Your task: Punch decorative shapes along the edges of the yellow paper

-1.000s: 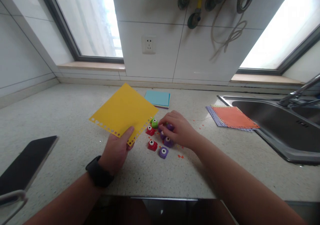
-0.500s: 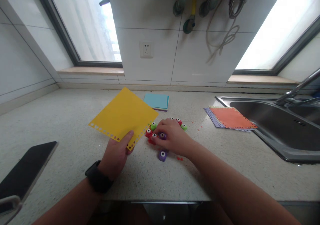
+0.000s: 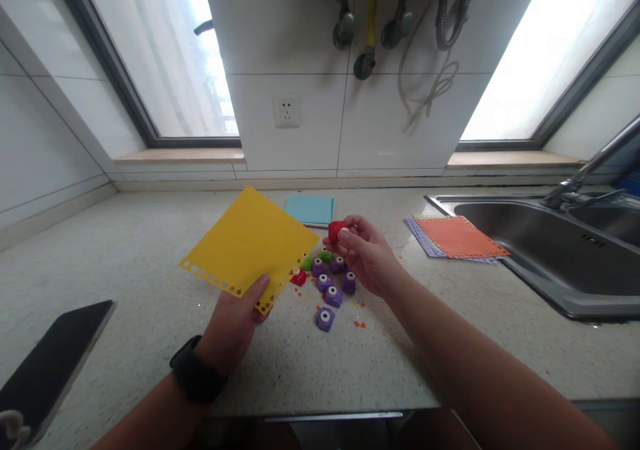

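Observation:
My left hand (image 3: 243, 313) grips a yellow sheet of paper (image 3: 247, 243) by its near corner, thumb on top. Small shapes are punched along two of the sheet's edges. Raised above the counter, my right hand (image 3: 367, 247) holds a red craft punch (image 3: 337, 231) between thumb and fingers. Below it lie several purple craft punches (image 3: 333, 296), one of them nearer the counter's front (image 3: 325, 319). A green craft punch (image 3: 326, 256) and another red craft punch (image 3: 299, 277) sit beside them, close to the sheet's right edge. Tiny orange paper cut-outs (image 3: 359, 324) are scattered around.
A stack of light blue paper (image 3: 310, 209) lies at the back. Orange punched paper (image 3: 460, 235) rests on purple sheets beside the steel sink (image 3: 530, 257). On the left is a black flat device (image 3: 55, 363). A wall socket (image 3: 287, 111) and pipe valves are on the wall.
My right hand has lifted a red craft punch from the group and turned over with it, uncovering several purple ones. My left hand still holds the yellow sheet. The view has shifted slightly.

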A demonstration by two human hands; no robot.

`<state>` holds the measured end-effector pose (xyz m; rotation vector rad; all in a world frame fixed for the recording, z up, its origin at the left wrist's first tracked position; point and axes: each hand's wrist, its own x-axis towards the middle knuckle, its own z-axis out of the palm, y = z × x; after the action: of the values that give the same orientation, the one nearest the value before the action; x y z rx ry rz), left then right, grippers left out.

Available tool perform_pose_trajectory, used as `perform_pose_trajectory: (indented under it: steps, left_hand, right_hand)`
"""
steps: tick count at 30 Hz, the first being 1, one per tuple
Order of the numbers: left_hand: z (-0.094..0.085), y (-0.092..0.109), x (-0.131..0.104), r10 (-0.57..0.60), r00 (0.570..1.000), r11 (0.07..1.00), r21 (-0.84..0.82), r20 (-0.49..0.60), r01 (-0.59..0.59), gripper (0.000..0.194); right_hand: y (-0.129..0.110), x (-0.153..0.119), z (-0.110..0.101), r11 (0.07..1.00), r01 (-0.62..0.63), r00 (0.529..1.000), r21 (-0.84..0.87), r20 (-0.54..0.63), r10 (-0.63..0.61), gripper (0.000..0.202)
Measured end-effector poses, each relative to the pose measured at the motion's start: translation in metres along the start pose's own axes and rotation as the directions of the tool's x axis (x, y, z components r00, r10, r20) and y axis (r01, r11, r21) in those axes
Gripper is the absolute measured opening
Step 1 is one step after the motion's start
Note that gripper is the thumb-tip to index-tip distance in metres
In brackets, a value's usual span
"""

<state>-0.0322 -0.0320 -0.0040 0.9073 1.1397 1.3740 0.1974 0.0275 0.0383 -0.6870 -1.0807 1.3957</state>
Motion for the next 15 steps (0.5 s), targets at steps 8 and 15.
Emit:
perform_pose_trajectory:
  steps: [8, 15]
  left_hand:
    - [0.006, 0.006, -0.004, 0.027, 1.000, 0.997, -0.071, 0.008, -0.026, 0.025]
    - [0.009, 0.006, -0.004, 0.038, 0.998, 0.994, -0.100, -0.041, -0.042, 0.031]
  right_hand:
    - [0.009, -0.009, 0.005, 0.994, 0.058, 0.986, -0.088, 0.160, -0.044, 0.041]
    - [0.010, -0.021, 0.016, 0.990, 0.140, 0.965, 0.016, 0.220, -0.140, 0.042]
